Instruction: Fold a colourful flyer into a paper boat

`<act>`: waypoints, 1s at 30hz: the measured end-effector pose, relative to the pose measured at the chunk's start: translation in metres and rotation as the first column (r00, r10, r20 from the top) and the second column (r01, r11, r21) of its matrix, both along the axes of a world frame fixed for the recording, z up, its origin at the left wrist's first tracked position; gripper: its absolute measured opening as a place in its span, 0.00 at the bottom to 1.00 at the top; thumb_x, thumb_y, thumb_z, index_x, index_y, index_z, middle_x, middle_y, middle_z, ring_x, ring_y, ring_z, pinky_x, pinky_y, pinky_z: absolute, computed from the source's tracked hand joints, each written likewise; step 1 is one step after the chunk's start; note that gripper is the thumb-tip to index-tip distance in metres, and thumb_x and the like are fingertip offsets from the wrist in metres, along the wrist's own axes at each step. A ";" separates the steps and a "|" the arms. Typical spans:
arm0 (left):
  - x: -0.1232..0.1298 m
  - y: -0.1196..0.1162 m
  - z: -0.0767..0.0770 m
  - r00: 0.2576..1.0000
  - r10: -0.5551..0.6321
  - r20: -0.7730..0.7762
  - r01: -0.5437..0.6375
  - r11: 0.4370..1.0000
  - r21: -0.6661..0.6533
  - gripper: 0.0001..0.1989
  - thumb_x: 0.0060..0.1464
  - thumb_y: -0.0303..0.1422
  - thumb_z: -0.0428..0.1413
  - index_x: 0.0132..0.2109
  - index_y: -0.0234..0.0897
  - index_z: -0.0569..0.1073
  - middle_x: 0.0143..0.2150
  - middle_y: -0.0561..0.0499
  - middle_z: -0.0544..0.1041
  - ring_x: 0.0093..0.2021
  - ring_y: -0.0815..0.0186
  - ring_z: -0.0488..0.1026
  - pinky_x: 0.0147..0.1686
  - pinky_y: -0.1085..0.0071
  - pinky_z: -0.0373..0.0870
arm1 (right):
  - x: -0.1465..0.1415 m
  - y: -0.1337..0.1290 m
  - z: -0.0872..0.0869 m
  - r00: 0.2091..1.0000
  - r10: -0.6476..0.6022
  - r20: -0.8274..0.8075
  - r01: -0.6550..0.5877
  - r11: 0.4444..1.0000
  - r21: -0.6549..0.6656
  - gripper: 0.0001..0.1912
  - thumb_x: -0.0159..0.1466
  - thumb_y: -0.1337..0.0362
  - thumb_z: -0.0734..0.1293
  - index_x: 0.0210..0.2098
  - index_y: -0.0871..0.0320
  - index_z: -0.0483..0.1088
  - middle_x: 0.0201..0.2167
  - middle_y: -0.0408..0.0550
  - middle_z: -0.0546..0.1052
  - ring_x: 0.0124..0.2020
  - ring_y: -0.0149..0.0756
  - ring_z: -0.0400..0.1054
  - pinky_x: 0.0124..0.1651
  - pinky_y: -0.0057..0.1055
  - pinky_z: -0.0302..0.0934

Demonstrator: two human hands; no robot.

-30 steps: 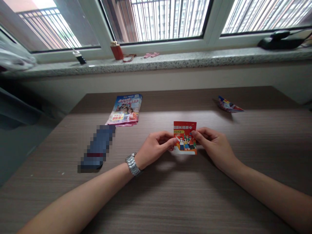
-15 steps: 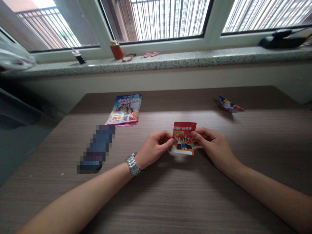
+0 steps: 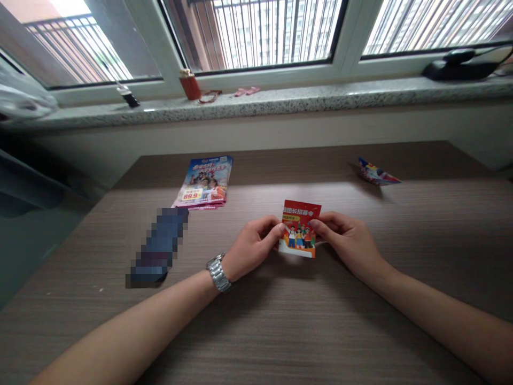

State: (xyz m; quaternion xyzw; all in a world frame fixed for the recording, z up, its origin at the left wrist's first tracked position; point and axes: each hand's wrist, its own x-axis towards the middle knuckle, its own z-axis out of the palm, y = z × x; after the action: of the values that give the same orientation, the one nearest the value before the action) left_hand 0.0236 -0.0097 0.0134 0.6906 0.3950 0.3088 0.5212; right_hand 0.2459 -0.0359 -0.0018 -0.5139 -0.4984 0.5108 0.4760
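Observation:
A small red piece of printed paper (image 3: 298, 232), with cartoon figures and a white and orange lower edge, is held up above the wooden table (image 3: 256, 331). My left hand (image 3: 252, 243) pinches its left edge between thumb and fingers; a silver watch (image 3: 219, 272) is on that wrist. At the right edge of the paper, my right hand (image 3: 350, 240) grips it with the thumb in front. The fingers behind the paper are partly hidden.
Printed leaflets (image 3: 206, 182) lie stacked at the back left, with a blurred dark object (image 3: 160, 246) nearer. A folded paper shape (image 3: 377, 174) sits at the back right. On the stone windowsill (image 3: 280, 101) are a red container (image 3: 189, 85) and a black device (image 3: 460, 67).
The red paper has tilted slightly, its lower edge shifting a little to the left. Both hands keep their hold on it.

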 end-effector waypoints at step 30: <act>-0.001 -0.001 -0.003 0.998 -0.062 0.030 0.064 0.996 -0.069 0.15 0.63 0.42 0.56 0.43 0.33 0.76 0.37 0.48 0.79 0.31 0.70 0.75 0.32 0.76 0.74 | 0.002 0.003 -0.002 0.997 -0.058 -0.051 0.056 0.998 -0.030 0.17 0.56 0.47 0.75 0.34 0.54 0.76 0.33 0.47 0.83 0.32 0.41 0.79 0.39 0.38 0.77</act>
State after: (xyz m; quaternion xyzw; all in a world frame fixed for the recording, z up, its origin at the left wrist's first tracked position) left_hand 0.0222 -0.0106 0.0102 0.6794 0.3764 0.2879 0.5602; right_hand 0.2476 -0.0328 -0.0041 -0.5214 -0.4638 0.5170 0.4957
